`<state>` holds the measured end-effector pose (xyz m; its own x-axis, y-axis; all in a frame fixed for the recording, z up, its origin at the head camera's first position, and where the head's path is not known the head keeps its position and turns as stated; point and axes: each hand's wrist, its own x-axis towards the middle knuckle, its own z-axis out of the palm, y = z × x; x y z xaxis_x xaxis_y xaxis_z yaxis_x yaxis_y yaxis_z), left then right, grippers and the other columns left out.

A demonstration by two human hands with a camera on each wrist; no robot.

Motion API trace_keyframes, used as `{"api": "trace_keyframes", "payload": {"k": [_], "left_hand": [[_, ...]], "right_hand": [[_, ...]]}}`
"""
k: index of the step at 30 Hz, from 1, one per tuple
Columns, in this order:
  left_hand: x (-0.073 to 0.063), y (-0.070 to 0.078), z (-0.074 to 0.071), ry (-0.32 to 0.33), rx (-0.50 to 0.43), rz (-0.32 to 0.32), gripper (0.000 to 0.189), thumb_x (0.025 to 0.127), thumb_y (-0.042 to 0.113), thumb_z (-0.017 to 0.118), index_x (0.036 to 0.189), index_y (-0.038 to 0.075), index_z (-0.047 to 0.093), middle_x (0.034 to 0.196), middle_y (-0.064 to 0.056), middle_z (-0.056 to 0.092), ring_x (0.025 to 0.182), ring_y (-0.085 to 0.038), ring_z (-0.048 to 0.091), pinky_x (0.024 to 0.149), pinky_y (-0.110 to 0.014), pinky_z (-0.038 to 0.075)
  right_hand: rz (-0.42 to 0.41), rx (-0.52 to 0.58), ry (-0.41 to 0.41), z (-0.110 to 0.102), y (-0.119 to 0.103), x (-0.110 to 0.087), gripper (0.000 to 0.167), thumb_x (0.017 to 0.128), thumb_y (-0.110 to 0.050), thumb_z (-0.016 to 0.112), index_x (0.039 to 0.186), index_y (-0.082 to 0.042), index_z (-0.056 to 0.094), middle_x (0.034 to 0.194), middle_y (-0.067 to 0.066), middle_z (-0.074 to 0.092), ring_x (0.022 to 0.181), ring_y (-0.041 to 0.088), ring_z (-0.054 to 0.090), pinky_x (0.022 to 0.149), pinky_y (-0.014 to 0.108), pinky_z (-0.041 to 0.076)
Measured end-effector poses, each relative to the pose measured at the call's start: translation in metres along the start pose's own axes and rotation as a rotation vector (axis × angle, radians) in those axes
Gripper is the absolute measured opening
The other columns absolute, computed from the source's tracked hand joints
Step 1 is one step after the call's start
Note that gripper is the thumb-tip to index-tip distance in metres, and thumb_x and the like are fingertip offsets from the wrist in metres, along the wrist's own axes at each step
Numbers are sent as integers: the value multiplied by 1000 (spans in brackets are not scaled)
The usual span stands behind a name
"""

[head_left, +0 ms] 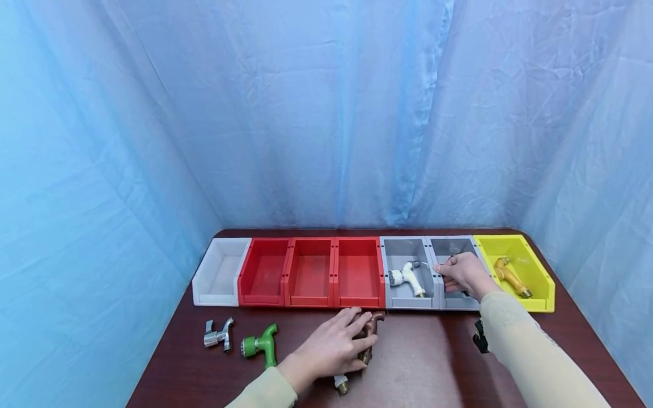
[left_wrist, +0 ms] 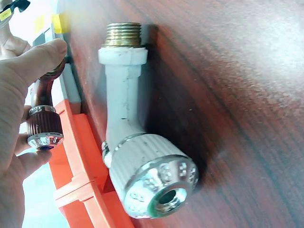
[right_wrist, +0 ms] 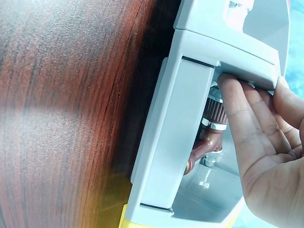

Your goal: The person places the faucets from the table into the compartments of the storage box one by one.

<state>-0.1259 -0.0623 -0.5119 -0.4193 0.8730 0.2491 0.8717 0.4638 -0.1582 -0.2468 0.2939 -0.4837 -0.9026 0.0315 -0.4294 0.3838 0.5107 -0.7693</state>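
My left hand (head_left: 334, 343) grips a brown faucet (head_left: 376, 323) near the table's front middle. In the left wrist view, thumb and fingers curl round its body, beside the ribbed dark knob (left_wrist: 43, 124). A white faucet (left_wrist: 124, 95) with a brass thread lies on the table right by that hand, mostly hidden under it in the head view. My right hand (head_left: 465, 273) reaches into the right grey bin (head_left: 456, 304), fingers nearly straight along its inner wall, thumb at the rim. Inside that bin lies another brown faucet (right_wrist: 212, 137), next to the fingers.
Bins stand side by side along the back: a white bin (head_left: 219, 299), three red bins (head_left: 308, 301), two grey ones and a yellow bin (head_left: 543, 292). A white faucet (head_left: 410, 276) and a yellow faucet (head_left: 512, 277) lie in bins. A chrome faucet (head_left: 219, 335) and green faucet (head_left: 265, 343) lie front left.
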Motion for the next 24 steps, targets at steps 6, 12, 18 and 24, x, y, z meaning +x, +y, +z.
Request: {"api": "trace_keyframes", "payload": {"k": [6, 12, 18, 24], "left_hand": [[2, -6, -5, 39, 12, -37, 56, 83, 55, 81, 131, 28, 70, 145, -11, 58, 130, -31, 53, 112, -40, 47], [5, -14, -11, 55, 18, -100, 59, 82, 54, 82, 135, 30, 67, 148, -10, 56, 130, -30, 53, 112, -39, 46], [8, -21, -14, 48, 34, -156, 63, 81, 54, 83, 137, 31, 66, 149, -9, 55, 131, -29, 51, 111, -38, 48], [10, -27, -16, 23, 17, -204, 65, 81, 53, 83, 139, 31, 65, 152, -9, 52, 136, -30, 48, 113, -40, 46]], "right_hand": [[1, 8, 2, 0, 0, 0, 26, 99, -21, 69, 95, 5, 66, 82, 13, 69, 69, 20, 71, 71, 42, 64], [8, 8, -4, -1, 1, 4, 25, 100, -21, 68, 94, 3, 66, 82, 12, 69, 69, 20, 72, 74, 44, 64], [4, 3, -1, -1, 2, 4, 26, 100, -22, 68, 92, 3, 67, 82, 12, 69, 70, 20, 72, 73, 43, 64], [-4, -6, -1, 1, 4, 3, 27, 100, -23, 68, 94, 4, 68, 83, 12, 69, 70, 20, 71, 70, 40, 64]]}}
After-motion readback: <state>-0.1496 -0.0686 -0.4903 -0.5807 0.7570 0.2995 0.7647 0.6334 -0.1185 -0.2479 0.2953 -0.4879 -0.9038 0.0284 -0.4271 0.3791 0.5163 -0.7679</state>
